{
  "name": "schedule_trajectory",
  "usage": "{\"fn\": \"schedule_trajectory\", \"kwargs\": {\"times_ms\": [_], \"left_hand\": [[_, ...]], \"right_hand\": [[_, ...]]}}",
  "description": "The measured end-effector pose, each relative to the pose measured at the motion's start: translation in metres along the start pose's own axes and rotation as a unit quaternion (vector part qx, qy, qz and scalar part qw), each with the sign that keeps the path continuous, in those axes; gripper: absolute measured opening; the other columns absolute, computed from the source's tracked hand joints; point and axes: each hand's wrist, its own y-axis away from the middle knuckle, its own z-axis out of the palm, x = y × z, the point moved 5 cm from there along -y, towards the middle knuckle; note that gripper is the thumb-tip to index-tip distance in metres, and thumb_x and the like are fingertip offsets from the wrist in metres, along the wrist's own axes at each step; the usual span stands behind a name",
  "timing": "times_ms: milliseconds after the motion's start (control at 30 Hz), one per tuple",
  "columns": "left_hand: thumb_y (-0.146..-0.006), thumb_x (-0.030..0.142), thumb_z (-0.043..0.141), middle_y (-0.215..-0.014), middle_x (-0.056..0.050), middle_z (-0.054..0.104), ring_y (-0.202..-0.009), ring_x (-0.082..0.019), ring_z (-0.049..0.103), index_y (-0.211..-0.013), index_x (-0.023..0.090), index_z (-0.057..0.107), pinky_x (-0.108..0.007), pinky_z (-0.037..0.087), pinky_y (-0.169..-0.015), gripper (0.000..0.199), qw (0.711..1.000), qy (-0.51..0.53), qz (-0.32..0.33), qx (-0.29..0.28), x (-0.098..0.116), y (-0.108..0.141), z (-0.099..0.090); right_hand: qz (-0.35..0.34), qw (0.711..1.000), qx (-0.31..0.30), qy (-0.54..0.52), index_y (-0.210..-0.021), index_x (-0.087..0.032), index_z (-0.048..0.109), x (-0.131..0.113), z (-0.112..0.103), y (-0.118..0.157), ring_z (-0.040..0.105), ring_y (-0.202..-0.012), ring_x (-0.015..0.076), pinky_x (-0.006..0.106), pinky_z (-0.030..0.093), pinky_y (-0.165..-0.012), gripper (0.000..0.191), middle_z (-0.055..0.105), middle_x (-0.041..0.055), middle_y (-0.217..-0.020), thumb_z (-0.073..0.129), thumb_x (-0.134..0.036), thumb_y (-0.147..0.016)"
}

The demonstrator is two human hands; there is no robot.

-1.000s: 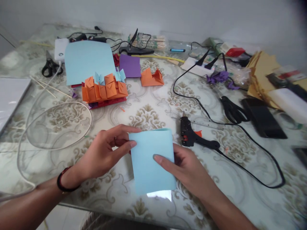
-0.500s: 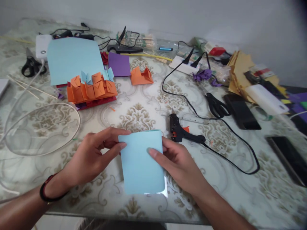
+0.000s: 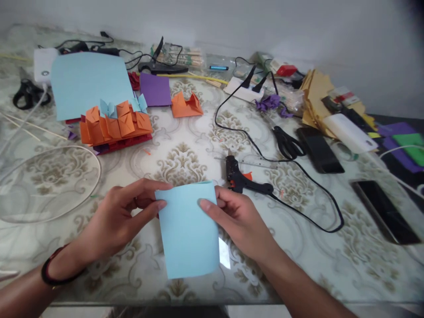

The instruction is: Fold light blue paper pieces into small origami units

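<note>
A light blue sheet of paper point(image 3: 188, 238), folded over on itself, is held up between both hands above the table's near part. My left hand point(image 3: 127, 216) pinches its upper left edge, thumb in front. On the other side my right hand point(image 3: 236, 218) grips the right edge, its thumb on the front face and the fingers behind. The fold runs along the right side, and the top edges stand slightly apart. Beyond the right hand lies a black glue gun point(image 3: 245, 176). Farther back on the left sits a cluster of folded orange paper pieces point(image 3: 119, 126).
Behind are a large light blue sheet point(image 3: 92, 81), a purple square point(image 3: 155, 89) and an orange folded piece point(image 3: 186, 106). Scissors point(image 3: 288, 143), two phones point(image 3: 319, 150) and a power strip point(image 3: 245, 88) lie to the right. The glue gun's black cord loops across the right side.
The view has shifted, so most things sit farther left. Both hands still hold the folded blue paper, whose lower edge appears slightly lower and tilted more.
</note>
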Motion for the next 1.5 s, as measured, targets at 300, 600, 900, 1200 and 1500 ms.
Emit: {"fn": "schedule_trajectory", "kwargs": {"times_ms": [300,600,900,1200,1500], "left_hand": [[-0.095,0.025,0.067,-0.077,0.004,0.075,-0.062,-0.008,0.065,-0.118,0.026,0.070,-0.014,0.049,-0.054,0.023,1.000,-0.024,0.001,-0.020,0.000,0.002,0.000],[-0.096,0.027,0.067,-0.077,0.004,0.074,-0.061,-0.008,0.063,-0.117,0.028,0.070,-0.013,0.048,-0.053,0.021,0.999,-0.032,-0.009,-0.026,-0.005,0.000,0.001],[-0.095,0.027,0.069,-0.066,0.007,0.063,-0.053,-0.006,0.052,-0.118,0.029,0.070,-0.013,0.040,-0.047,0.023,0.999,-0.004,-0.012,-0.041,-0.006,0.000,0.001],[-0.094,0.025,0.069,-0.062,0.008,0.057,-0.050,-0.006,0.045,-0.118,0.027,0.071,-0.015,0.035,-0.044,0.025,0.999,0.009,-0.013,-0.049,-0.003,-0.003,0.002],[-0.094,0.028,0.070,-0.064,0.005,0.056,-0.053,-0.008,0.049,-0.120,0.024,0.072,-0.018,0.038,-0.046,0.027,0.999,0.033,-0.041,-0.007,-0.006,-0.003,-0.002]], "right_hand": [[-0.030,0.996,0.051,0.068,-0.067,-0.021,0.041,-0.006,-0.009,-0.003,0.020,-0.054,0.0081,0.024,0.018,-0.047,0.044,0.025,-0.0084,-0.060,0.067,-0.042,-0.096],[-0.032,0.996,0.049,0.062,-0.080,-0.020,0.057,-0.009,-0.010,-0.004,0.029,-0.055,0.0083,0.023,0.024,-0.048,0.027,0.036,-0.0079,-0.061,0.067,-0.038,-0.096],[-0.051,0.995,0.054,0.066,-0.072,-0.020,0.050,-0.011,-0.012,-0.004,0.024,-0.052,0.0081,0.024,0.021,-0.046,0.032,0.032,-0.0084,-0.058,0.065,-0.035,-0.096],[-0.077,0.983,0.100,0.132,-0.073,-0.019,0.058,-0.013,-0.015,-0.003,0.035,-0.054,0.0095,0.024,0.029,-0.047,0.031,0.043,-0.0049,-0.060,0.061,-0.037,-0.098],[-0.026,0.990,0.079,0.118,-0.074,-0.020,0.059,-0.007,-0.013,-0.005,0.033,-0.054,0.0099,0.024,0.028,-0.047,0.033,0.038,-0.0051,-0.061,0.067,-0.045,-0.093]]}}
